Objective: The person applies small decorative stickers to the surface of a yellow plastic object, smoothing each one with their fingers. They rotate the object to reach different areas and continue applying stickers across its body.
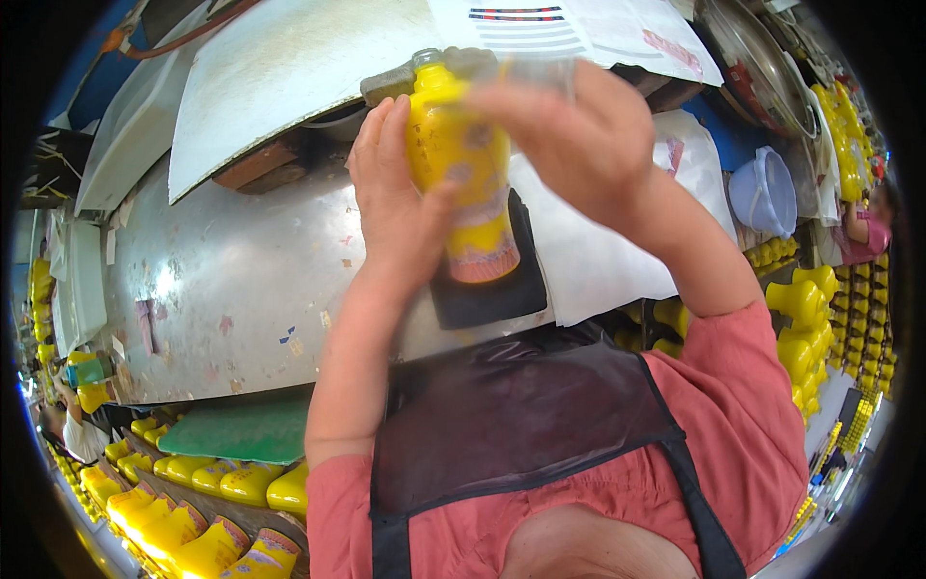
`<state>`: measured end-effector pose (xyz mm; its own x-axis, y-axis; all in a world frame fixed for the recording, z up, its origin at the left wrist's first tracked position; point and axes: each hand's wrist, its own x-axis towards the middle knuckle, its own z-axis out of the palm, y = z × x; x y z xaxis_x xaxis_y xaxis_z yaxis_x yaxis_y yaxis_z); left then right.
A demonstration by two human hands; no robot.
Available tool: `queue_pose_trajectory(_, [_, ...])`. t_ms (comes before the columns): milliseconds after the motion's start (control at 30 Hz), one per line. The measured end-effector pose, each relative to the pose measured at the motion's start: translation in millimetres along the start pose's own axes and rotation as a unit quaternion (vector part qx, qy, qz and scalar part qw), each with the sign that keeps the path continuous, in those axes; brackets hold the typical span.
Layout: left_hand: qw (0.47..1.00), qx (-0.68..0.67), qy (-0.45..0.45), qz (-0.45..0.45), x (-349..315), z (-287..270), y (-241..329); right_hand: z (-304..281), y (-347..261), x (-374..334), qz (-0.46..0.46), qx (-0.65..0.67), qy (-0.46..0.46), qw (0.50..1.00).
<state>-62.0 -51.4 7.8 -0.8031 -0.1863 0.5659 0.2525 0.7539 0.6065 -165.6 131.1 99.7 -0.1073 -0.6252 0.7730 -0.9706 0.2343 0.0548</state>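
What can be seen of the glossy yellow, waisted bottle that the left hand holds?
The glossy yellow, waisted bottle looks like painted glass, with a greyish mouth, purplish decoration and a pink-patterned base. Its mouth points away from the person, its base over a flat black pad; contact unclear. The bare left hand grips its side; the blurred right hand crosses its shoulder.

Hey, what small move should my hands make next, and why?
Perhaps stroke your right hand down the patterned front of the yellow bottle: your left hand grips its left side, while your blurred right hand is up near its shoulder, above the print.
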Motion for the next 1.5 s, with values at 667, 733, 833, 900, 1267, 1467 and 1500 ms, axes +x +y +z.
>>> queue_pose_trajectory(667, [0.993,-0.096,0.007,-0.061,-15.8,18.3,23.7,23.6,-34.0,-71.4,0.513,0.341,-0.222,0.756])
queue_pose_trajectory(733, [0.994,-0.095,0.008,-0.058,-15.7,18.9,24.5,30.2,-33.0,-79.1,0.487,0.381,-0.183,0.764])
queue_pose_trajectory(833, [0.994,-0.094,0.008,-0.059,-15.4,19.1,24.2,32.0,-28.3,-84.8,0.452,0.399,-0.166,0.780])
queue_pose_trajectory(900, [0.994,-0.095,0.008,-0.057,-15.3,19.1,23.4,30.1,-26.2,-83.0,0.452,0.412,-0.163,0.774])
queue_pose_trajectory(1267, [0.997,-0.053,0.004,-0.052,-15.7,19.5,21.9,26.2,-32.8,-64.1,0.483,0.372,-0.267,0.746])
queue_pose_trajectory(1467, [0.997,-0.050,0.000,-0.055,-15.0,18.4,23.0,31.1,-29.0,-75.5,0.461,0.416,-0.231,0.749])
queue_pose_trajectory(1500, [0.997,-0.047,-0.002,-0.057,-15.1,18.2,23.3,31.0,-28.9,-76.8,0.456,0.427,-0.221,0.749])
